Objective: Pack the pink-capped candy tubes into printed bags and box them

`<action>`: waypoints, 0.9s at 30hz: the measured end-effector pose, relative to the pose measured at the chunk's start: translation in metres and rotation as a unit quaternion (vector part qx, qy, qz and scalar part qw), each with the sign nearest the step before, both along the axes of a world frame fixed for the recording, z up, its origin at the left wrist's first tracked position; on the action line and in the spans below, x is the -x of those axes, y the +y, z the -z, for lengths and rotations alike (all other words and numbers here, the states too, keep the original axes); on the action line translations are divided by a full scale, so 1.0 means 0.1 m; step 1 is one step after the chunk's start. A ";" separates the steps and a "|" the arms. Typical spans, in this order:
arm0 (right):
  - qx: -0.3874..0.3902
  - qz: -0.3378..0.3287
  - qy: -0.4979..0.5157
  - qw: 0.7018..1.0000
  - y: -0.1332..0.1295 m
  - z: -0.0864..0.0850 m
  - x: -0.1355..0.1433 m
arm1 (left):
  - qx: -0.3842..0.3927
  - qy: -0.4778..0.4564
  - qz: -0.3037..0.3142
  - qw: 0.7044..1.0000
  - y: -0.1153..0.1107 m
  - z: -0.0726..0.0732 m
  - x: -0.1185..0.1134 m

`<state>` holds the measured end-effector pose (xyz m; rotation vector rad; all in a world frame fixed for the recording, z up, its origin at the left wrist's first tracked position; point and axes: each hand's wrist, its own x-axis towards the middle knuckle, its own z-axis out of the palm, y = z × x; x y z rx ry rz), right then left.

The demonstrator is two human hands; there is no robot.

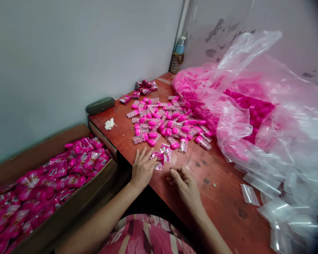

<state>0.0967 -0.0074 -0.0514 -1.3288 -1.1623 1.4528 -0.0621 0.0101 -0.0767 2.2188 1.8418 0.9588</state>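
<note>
My left hand (143, 167) lies at the table's near edge, fingers spread, with its fingertips beside a few small pink printed packets (165, 152). To the right of these packets, my right hand (184, 181) hovers over the red table (222, 197) with its fingers curled and thumb against the index finger; whether anything small is between them is hidden. Beyond both hands spreads a loose pile of clear little containers (182, 144) with pink caps and small balls inside.
A cardboard box (95, 190) of pink wrapped packs stands at lower left. A large plastic bag (235, 116) of pink pieces covers the right side, near clear sachets (250, 194). A dark case (100, 106), white tissue (110, 124) and bottle (180, 46) sit farther back.
</note>
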 end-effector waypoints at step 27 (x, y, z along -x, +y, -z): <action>-0.527 -0.384 -0.579 0.491 1.65 -0.33 -0.33 | 0.310 -0.752 -0.107 0.573 -0.13 -0.28 -0.04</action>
